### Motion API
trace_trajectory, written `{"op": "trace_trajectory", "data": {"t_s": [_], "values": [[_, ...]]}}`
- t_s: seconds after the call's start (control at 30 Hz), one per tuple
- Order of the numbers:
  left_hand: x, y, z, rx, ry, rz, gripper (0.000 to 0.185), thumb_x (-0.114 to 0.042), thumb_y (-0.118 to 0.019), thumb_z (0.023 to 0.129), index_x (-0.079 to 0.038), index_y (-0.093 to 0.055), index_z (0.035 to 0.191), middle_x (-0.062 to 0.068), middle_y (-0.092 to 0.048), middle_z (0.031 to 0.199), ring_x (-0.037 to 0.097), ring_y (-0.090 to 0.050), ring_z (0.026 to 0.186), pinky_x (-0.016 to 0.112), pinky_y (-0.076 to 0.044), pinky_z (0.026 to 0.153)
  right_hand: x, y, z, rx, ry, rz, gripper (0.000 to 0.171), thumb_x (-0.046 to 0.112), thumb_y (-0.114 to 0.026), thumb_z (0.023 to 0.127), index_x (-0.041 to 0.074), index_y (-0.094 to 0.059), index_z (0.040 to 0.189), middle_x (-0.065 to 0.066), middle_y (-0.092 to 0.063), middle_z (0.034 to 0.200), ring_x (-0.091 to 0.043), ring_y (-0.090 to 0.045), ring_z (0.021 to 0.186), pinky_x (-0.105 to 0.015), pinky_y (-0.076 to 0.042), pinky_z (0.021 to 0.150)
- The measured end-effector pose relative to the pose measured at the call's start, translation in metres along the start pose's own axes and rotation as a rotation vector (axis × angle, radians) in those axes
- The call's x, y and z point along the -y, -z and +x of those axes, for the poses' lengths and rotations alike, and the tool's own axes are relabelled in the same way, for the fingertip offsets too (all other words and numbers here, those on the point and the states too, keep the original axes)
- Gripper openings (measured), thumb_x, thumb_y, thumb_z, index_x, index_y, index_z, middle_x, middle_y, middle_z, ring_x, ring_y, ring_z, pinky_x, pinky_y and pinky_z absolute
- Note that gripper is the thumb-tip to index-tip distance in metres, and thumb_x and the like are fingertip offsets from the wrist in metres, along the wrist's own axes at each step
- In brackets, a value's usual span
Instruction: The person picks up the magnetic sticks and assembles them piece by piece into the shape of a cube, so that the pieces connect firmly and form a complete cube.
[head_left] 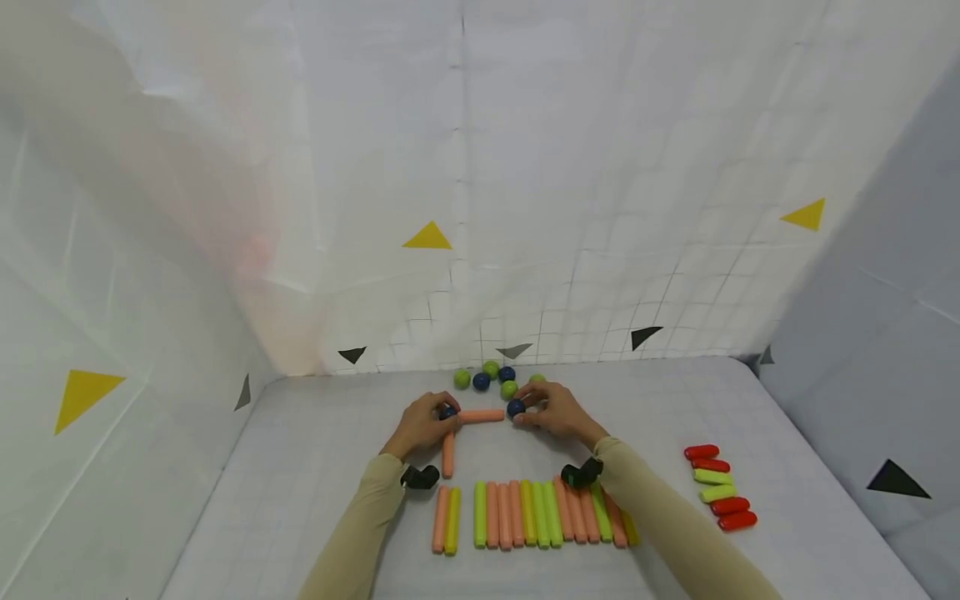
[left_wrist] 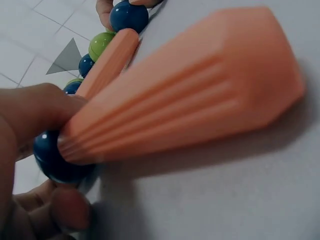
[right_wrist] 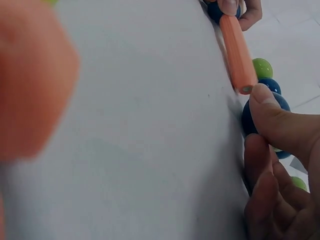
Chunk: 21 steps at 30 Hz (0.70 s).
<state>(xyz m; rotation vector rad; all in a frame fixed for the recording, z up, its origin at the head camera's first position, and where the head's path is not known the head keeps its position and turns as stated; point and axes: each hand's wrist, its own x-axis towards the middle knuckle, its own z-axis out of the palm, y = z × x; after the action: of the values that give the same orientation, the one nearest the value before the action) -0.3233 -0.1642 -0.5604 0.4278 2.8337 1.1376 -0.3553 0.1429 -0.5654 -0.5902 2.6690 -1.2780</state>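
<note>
Evidently, the left hand [head_left: 423, 427] pinched a blue ball [head_left: 448, 412] joining two orange sticks [head_left: 482, 416]; the right hand [head_left: 558, 411] pinched a second ball [head_left: 515, 408], not yet attached; spare sticks [head_left: 517, 514] waited.

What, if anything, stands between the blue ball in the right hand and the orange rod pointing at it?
Nothing visible: the head view shows only a narrow gap between the dark blue ball and orange rod. The right hand pinches the ball, its thumb tip close to the rod's end.
</note>
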Motion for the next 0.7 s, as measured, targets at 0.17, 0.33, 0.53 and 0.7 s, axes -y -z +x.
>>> {"op": "trace_trajectory", "data": {"t_s": [0.17,0.33,0.53,0.7], "values": [[0.0058,-0.0013,-0.0029,-0.007,0.018,-0.044,0.016,-0.027,-0.07,0.1,-0.019,-0.072,0.114,0.005,-0.067,0.109,0.019,-0.055,0.092,0.039,-0.046,0.084,0.0028,-0.0023,0.0021,0.015,0.023,0.025,0.039,0.028,-0.091,0.086,0.017,-0.076,0.12,-0.008,-0.078,0.114,-0.022,-0.073,0.104,-0.033,-0.056,0.077],[0.0074,-0.0014,-0.005,-0.026,0.004,-0.085,0.017,-0.027,-0.068,0.102,-0.016,-0.071,0.115,0.006,-0.065,0.106,0.018,-0.053,0.09,0.037,-0.042,0.082,0.0044,-0.0036,0.0052,0.014,0.002,0.035,0.04,0.027,-0.092,0.084,0.018,-0.076,0.12,-0.007,-0.078,0.113,-0.016,-0.07,0.094,-0.031,-0.053,0.073],[0.005,-0.0027,-0.004,-0.015,0.014,-0.01,0.021,-0.029,-0.071,0.101,-0.017,-0.072,0.119,0.009,-0.066,0.113,0.023,-0.06,0.099,0.047,-0.05,0.092,0.0036,-0.0048,0.0062,0.031,-0.011,0.05,0.042,0.029,-0.093,0.084,0.018,-0.076,0.121,-0.008,-0.077,0.115,-0.016,-0.07,0.094,-0.031,-0.054,0.071],[0.0027,-0.0044,-0.0031,0.01,0.032,0.057,0.026,-0.031,-0.073,0.099,-0.019,-0.073,0.121,0.012,-0.064,0.116,0.03,-0.064,0.107,0.055,-0.052,0.1,0.0039,-0.0046,0.0043,0.032,0.003,0.046,0.045,0.031,-0.094,0.083,0.018,-0.076,0.122,-0.007,-0.077,0.115,-0.017,-0.07,0.099,-0.029,-0.054,0.071]]}}
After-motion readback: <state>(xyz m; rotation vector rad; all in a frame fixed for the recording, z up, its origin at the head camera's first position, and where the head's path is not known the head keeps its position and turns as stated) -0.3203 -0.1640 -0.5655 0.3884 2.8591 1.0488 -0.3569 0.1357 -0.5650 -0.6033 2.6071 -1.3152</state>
